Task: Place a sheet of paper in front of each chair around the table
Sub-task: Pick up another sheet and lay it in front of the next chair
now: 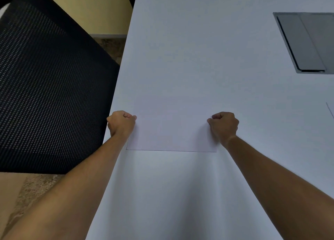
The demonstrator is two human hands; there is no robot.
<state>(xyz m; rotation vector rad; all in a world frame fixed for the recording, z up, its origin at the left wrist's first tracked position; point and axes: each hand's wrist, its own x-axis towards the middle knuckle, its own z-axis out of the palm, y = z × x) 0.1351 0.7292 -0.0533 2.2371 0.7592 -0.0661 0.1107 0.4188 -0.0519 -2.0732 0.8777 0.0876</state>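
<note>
A white sheet of paper (171, 129) lies flat on the pale bench (198, 50), stretched between the two hands. Its near edge shows as a thin dark line just below the wrists; its far edge is faint against the bench and hard to trace.

The left hand (121, 122) sits at the sheet's left side, right by the bench's left edge. Its fingers are curled tight into a fist shape, knuckles up, and the thumb and forefinger seem to pinch the paper's margin, though the contact itself is too small to see clearly. The right hand (224, 125) mirrors it at the sheet's right side, fingers likewise curled under, with the thumb tip meeting the paper's edge. Both forearms reach in from the bottom corners of the view, bare.

Left of the left hand, beyond the bench's edge, stands a chair (47, 88) with a black mesh back, so the sheet lies on the bench just beside it. Speckled floor (36, 187) shows below the chair.

Far ahead and to the right of the right hand, a grey metal panel (305, 43) is set into the bench top. To the right of the right hand, at the frame's border, a thin slanted line (330, 109) marks the edge of something flat, too little of it visible to say what.
</note>
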